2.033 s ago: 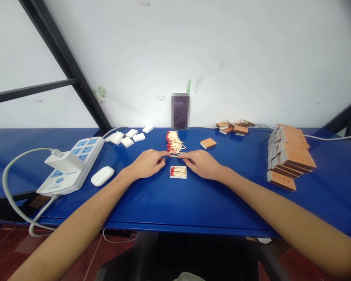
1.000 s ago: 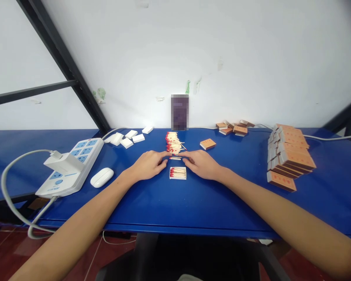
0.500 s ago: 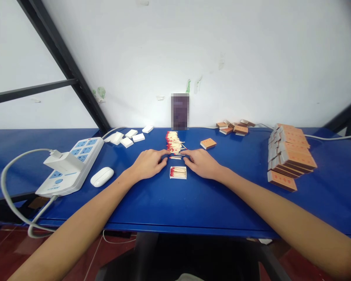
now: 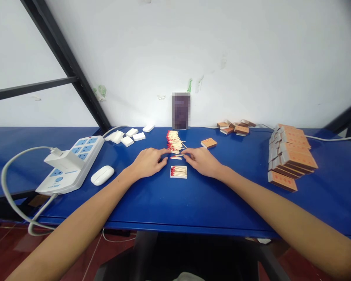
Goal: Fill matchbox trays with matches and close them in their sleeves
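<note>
My left hand (image 4: 148,162) rests on the table with its index finger stretched to the left edge of a pile of red-headed matches (image 4: 174,141). Its thumb is apart from that finger, and nothing is held. Opposite it, my right hand (image 4: 204,160) has index finger and thumb close together at the end of a match (image 4: 178,156) lying slightly aslant. A few loose matches lie between the hands, just in front of the pile. Nearer to me sits an open white matchbox tray (image 4: 179,177) partly filled with matches, their heads to the left.
White trays (image 4: 127,141) lie at back left, near a power strip (image 4: 87,150) with a plugged charger and a white oval case (image 4: 102,175). An orange matchbox sleeve (image 4: 208,143), more sleeves (image 4: 241,130) and a tall matchbox stack (image 4: 295,152) are right. A blurred dark rectangle (image 4: 181,111) stands behind.
The right fingertips have shifted slightly left and closed toward each other at a match, which now lies aslant in front of the pile. The left hand has hardly moved.
</note>
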{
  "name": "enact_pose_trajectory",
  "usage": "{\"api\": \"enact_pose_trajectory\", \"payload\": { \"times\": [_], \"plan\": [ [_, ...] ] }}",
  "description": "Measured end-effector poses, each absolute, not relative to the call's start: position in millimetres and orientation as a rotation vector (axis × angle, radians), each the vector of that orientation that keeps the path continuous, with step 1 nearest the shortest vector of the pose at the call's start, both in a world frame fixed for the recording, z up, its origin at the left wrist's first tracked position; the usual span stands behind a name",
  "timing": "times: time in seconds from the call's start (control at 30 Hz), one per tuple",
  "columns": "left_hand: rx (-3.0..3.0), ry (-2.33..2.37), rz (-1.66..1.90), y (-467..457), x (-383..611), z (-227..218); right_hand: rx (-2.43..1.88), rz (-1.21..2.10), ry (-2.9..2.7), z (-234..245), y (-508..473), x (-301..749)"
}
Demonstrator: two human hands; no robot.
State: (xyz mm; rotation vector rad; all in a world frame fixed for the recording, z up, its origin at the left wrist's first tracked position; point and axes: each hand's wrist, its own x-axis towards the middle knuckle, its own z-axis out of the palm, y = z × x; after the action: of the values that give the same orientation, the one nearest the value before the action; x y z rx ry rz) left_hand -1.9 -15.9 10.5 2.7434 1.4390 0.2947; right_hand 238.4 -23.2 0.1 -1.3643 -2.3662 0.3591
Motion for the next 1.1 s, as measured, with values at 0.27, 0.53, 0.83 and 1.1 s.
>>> {"api": "enact_pose_trajectory", "payload": {
  "times": [0.27, 0.53, 0.83, 1.1],
  "plan": [
    [2.783, 1.419, 0.238, -15.6, -1.6, 10.4, -1.38, 0.373, -2.319, -1.5, -18.5, 236.3],
    [2.839, 1.423, 0.173, -16.8, 0.9, 12.3, -1.457, 0.342, -2.295, 2.6, -23.5, 226.1],
    [2.919, 1.388, 0.097, -17.7, 3.0, 14.6, -1.459, 0.395, -2.328, 8.3, -27.5, 225.8],
    [2.906, 1.399, 0.128, -13.8, 5.3, 12.4, -1.442, 0.491, -2.38, 14.2, -24.3, 232.4]
  ]
}}
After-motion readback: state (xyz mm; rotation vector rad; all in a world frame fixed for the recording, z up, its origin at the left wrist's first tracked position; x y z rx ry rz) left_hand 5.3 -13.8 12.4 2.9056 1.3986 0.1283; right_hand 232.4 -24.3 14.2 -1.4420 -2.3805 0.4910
